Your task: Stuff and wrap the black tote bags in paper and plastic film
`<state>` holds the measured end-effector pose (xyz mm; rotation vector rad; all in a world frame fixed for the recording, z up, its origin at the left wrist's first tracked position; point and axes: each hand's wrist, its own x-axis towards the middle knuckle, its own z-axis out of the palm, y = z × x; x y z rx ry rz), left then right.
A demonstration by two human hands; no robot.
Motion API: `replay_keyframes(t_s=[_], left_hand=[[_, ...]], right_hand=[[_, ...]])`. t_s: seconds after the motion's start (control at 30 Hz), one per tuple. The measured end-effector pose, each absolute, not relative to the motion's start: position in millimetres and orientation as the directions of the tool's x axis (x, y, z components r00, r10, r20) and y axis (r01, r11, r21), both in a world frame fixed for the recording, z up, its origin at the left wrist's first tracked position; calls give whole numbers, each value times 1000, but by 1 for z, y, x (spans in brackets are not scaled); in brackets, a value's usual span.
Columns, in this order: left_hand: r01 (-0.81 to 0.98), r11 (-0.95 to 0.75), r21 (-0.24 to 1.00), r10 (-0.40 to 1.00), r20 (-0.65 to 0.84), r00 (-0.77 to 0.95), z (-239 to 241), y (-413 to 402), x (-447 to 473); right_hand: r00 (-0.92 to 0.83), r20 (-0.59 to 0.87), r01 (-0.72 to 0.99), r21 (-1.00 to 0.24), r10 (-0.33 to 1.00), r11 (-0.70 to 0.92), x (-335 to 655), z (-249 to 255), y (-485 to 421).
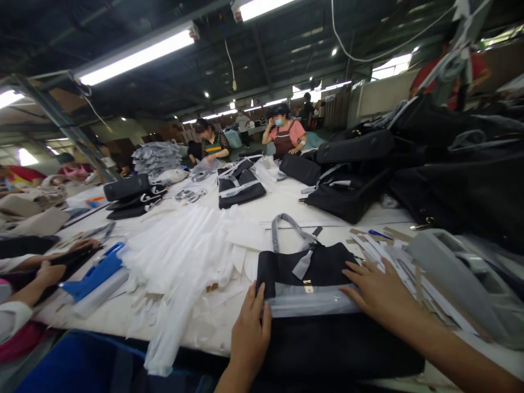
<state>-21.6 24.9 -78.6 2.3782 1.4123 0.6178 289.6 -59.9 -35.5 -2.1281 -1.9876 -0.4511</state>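
Observation:
A black handbag (319, 344) lies flat at the table's front edge, directly before me. Its handle (282, 221) is wrapped in grey film and points away from me. Across the front runs a strip of clear plastic film (303, 305), just below a gold clasp (308, 286). My left hand (251, 325) rests on the bag's left edge, fingers stretched out. On the right side, my right hand (376, 289) lies with spread fingers at the flap and the end of the film strip. Neither hand grips anything.
White foam sheets (176, 251) are heaped left of the bag. A blue tape dispenser (96, 273) stands near a co-worker's hands (51, 270). At right are a grey tape dispenser (458, 284), paper strips (405, 267) and piled black bags (462, 185). Other people sit across the table.

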Motion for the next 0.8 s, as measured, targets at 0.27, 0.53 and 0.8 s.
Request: replay_keyframes(t_s=[0.27, 0.53, 0.8], left_hand=[[782, -554, 286, 826, 75, 558, -16, 66, -6], [776, -630, -31, 777, 6, 630, -9, 106, 36], [657, -750, 84, 662, 94, 744, 27, 124, 98]], right_hand=[[-117, 465, 855, -402, 878, 327, 232, 23, 66], [-90, 359, 779, -556, 929, 290, 211, -73, 121], [51, 227, 775, -624, 973, 105, 209, -70, 124]])
